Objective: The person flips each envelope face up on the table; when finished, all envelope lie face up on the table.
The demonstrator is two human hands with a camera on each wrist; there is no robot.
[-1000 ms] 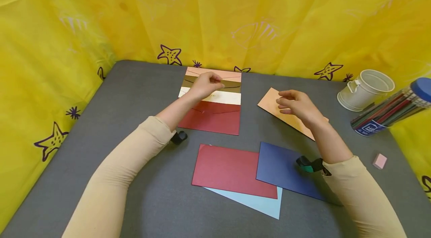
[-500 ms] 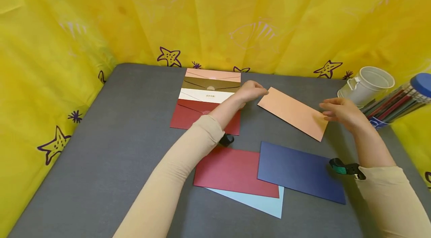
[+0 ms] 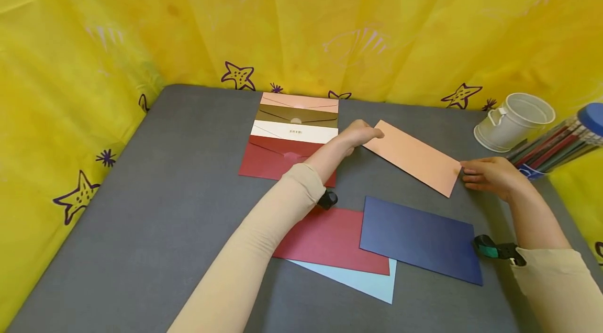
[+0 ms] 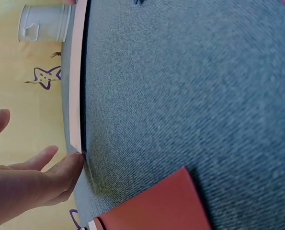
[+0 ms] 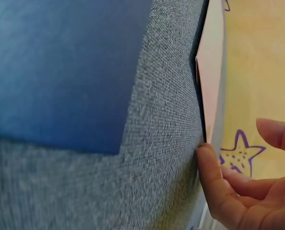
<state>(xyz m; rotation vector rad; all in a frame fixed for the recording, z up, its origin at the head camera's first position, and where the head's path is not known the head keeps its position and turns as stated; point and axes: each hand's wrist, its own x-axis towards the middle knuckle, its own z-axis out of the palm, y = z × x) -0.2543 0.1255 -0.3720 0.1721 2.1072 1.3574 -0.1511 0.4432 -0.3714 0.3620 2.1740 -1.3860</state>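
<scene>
So from my end of the feed I've got a peach envelope (image 3: 414, 157) lying on the gray table (image 3: 165, 191), toward the back right, slanted so its right end sits closer to me. Really clean looking thing: long, slim rectangle, smooth matte face, crisp corners, and a thin dark line of shadow under its near edge. There's a small darker spot by the right end, could be shadow or a mark, can't tell. My person's left hand (image 3: 358, 135) has its fingertips against the left end, fingers extended and thumb held apart. The right hand (image 3: 492, 175) is the same deal at the other end, fingers gently bent, fingertip touching, thumb lifted away. A blue envelope (image 3: 419, 239) lies just in front, some overlapping envelopes (image 3: 296, 132) off to the left, and a white pail (image 3: 506, 129) behind the right hand.
</scene>
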